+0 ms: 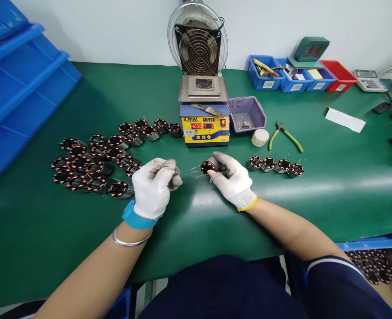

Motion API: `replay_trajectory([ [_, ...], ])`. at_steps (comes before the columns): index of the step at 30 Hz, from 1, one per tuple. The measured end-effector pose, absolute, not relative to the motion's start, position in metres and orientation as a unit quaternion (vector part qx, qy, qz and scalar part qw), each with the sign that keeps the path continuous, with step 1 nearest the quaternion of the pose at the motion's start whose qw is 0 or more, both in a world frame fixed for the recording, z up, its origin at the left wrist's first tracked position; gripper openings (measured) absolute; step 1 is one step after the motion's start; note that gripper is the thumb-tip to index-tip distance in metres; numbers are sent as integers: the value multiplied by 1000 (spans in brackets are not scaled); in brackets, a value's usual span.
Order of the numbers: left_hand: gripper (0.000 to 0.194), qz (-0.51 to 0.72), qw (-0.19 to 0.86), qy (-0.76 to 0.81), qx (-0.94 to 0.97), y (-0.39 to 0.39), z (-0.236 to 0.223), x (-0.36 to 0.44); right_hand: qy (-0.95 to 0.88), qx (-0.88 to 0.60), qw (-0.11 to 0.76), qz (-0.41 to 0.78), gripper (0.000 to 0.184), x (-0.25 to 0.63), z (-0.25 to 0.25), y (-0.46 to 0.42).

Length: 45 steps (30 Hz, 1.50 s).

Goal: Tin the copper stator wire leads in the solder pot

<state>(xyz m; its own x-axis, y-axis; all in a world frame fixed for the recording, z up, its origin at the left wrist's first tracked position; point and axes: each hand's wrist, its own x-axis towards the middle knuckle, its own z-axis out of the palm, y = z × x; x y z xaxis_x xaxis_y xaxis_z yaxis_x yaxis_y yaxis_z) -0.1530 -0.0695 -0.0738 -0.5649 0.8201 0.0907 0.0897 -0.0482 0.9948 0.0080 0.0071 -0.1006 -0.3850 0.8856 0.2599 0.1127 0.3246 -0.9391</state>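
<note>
My right hand (230, 177), in a white glove, grips a motor stator (209, 166) with copper windings; thin wire ends stick out from its left side. To the left of it, my gloved left hand (154, 184) is closed with the fingers curled together above the table. Whatever those fingers may hold is hidden. Several more stators (98, 167) stand grouped beside my left hand, and a short row of stators (268, 164) lies right of my right hand. Straight ahead is a blue and yellow solder pot (205, 126) with a lit red display.
A fan (199, 49) stands behind the pot. A purple bin (248, 114), a round white block (260, 138) and green-handled cutters (285, 136) lie to the right. Tool bins (265, 74), a clock (312, 49) and a paper strip (345, 119) are farther back. Blue crates (26, 84) lean left.
</note>
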Motion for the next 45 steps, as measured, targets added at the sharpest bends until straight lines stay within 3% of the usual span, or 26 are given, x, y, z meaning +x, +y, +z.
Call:
replay_trajectory([
  [6,27,494,397,636,440,-70,-71,-137,-757,-368,380,384,47,12,-99,6],
  [13,25,592,449,571,348,-74,-76,-147,-735,-368,443,359,47,12,-78,34],
  [17,35,548,468,584,374,-66,-93,-137,-796,-342,431,251,46,-3,-37,101],
  [24,25,494,473,562,466,-60,-108,-133,-893,-342,293,4,43,-68,43,218],
  [31,21,481,448,552,513,-60,-106,-138,-899,-395,59,-180,36,-116,62,204],
  [45,18,490,429,551,522,-60,-104,-138,-898,-381,35,-216,35,-119,55,204],
])
